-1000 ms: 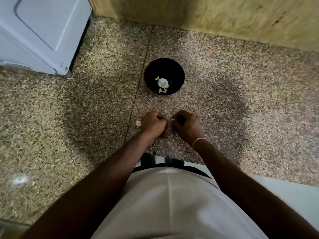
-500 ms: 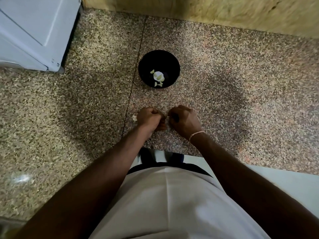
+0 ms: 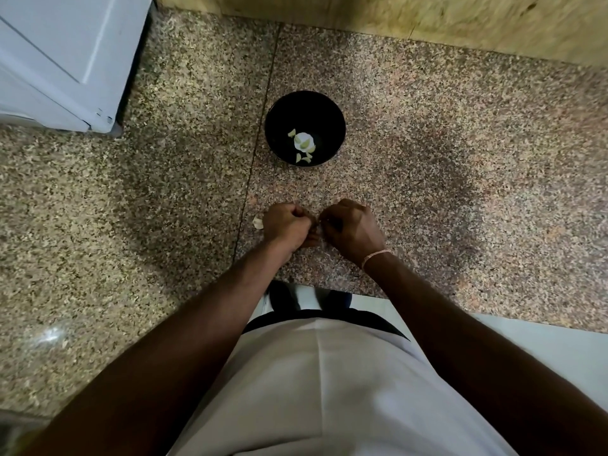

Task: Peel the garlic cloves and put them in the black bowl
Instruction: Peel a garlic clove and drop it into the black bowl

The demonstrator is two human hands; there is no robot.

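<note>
Garlic (image 3: 317, 222), a clove we can barely make out, sits pinched between our two hands, and that's as much of it as shows. Start nearest us: a white shirt (image 3: 329, 390) fills the bottom of the view, and past its hem two dark shoes (image 3: 279, 296) stand on pale floor below the counter's edge. Both forearms reach forward over the speckled counter (image 3: 460, 192). Our left hand (image 3: 286, 225) is curled into a fist, fingers tucked in on the clove; our right hand (image 3: 350, 230) mirrors it, knuckles up, fingertips meeting the left's right at the middle, so both are gripping the same small thing. A thin band (image 3: 375, 255) circles the right wrist. Just left of the left hand, a pale scrap of peel (image 3: 257, 222) lies on the counter, half hidden by the fist. Beyond the hands, well apart from them, stands the bowl (image 3: 329, 110), black, upright, on the counter. Inside it lie several pale peeled cloves (image 3: 304, 143), bunched near the bottom. Left of the bowl and farther back, a white appliance (image 3: 65, 60) fills the corner. Behind the bowl runs a yellowish wall (image 3: 427, 18).
</note>
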